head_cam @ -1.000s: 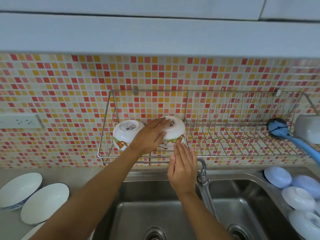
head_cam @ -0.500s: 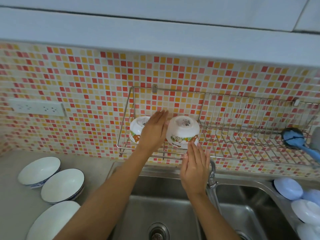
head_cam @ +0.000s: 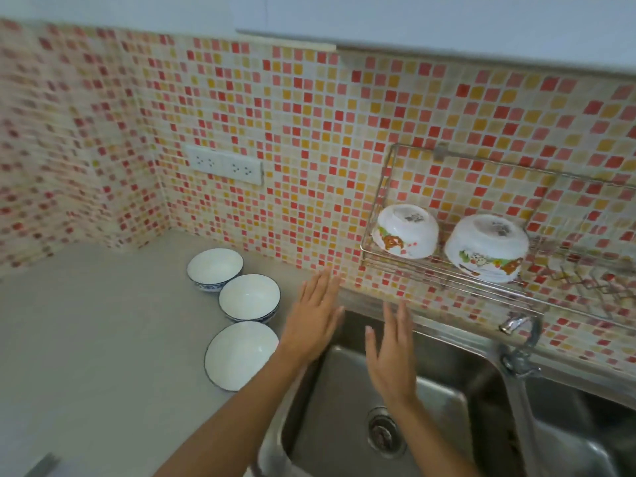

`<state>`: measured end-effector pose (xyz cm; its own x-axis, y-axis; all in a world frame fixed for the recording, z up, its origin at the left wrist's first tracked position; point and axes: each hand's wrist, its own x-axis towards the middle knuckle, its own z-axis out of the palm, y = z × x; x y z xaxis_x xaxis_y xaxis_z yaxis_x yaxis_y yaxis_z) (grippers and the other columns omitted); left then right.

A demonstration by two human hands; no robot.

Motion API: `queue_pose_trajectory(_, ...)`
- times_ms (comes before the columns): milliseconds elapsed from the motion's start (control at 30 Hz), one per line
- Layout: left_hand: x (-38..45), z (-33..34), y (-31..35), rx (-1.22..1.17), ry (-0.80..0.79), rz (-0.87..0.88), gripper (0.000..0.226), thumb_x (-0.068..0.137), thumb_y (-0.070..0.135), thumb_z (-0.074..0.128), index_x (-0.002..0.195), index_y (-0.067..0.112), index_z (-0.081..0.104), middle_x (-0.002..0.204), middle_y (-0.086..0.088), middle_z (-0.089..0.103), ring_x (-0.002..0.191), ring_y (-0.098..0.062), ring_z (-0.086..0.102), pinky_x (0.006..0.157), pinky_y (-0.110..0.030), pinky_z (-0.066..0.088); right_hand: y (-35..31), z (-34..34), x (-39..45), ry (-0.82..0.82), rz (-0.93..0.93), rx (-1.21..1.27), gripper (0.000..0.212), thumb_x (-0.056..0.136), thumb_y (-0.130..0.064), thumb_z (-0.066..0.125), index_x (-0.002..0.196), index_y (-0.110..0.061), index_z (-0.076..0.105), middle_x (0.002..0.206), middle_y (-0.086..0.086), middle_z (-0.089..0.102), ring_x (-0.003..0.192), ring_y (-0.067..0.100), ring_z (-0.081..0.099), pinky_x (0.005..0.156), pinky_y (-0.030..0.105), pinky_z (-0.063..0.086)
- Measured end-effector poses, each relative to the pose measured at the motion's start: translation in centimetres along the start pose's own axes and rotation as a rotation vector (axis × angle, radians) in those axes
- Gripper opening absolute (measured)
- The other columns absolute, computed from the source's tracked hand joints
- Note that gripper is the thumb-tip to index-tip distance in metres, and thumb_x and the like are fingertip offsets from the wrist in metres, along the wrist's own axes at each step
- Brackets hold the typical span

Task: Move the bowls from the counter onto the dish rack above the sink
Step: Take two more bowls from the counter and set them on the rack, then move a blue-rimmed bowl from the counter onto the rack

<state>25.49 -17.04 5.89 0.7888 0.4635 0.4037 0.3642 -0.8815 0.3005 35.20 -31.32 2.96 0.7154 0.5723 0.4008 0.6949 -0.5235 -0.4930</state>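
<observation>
Both grips, left hand (head_cam: 315, 323) and right hand (head_cam: 390, 352), spread, empty. Risk: thin-rimmed bowl (head_cam: 241, 354) just left may slip if pinched one-sided.

Two bowls (head_cam: 407, 232) upturned on rack (head_cam: 385, 187); both hands (head_cam: 316, 318) flat, empty.

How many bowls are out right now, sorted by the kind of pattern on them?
Cartoon-print bowls, upside down on the dish rack: 2
Blue-rimmed white bowls, upright on the counter: 3
Total: 5 bowls
</observation>
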Motion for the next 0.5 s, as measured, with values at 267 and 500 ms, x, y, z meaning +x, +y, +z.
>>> queue_pose_trajectory(267, -10.3, -1.2, -14.3, -0.028, -0.149, -0.757, 0.065, 0.098, 0.041, 0.034, 0.150, 0.008, 0.014, 0.158, -0.020, 0.004, 0.140, -0.033, 0.025, 0.114, -0.036, 0.021, -9.9, 10.3, -2.9, -0.531, 0.218, 0.229, 0.068, 0.094, -0.023, 0.057, 0.151, -0.012, 0.022, 0.160, 0.008, 0.019, 0.145, 0.024, 0.022, 0.117, 0.033, 0.020)
queue_pose_trajectory(500, -12.8, -0.6, -19.2, -0.089, -0.385, -0.817, 0.043, 0.099, 0.040, 0.034, 0.125, 0.009, 0.049, 0.130, -0.014, 0.049, 0.117, -0.032, 0.050, 0.093, -0.037, 0.042, -14.0, 14.4, -3.6, -0.577, 0.432, 0.231, 0.069, 0.085, 0.000, 0.050, 0.147, -0.016, 0.026, 0.142, 0.013, 0.047, 0.126, 0.032, 0.048, 0.106, 0.039, 0.041)
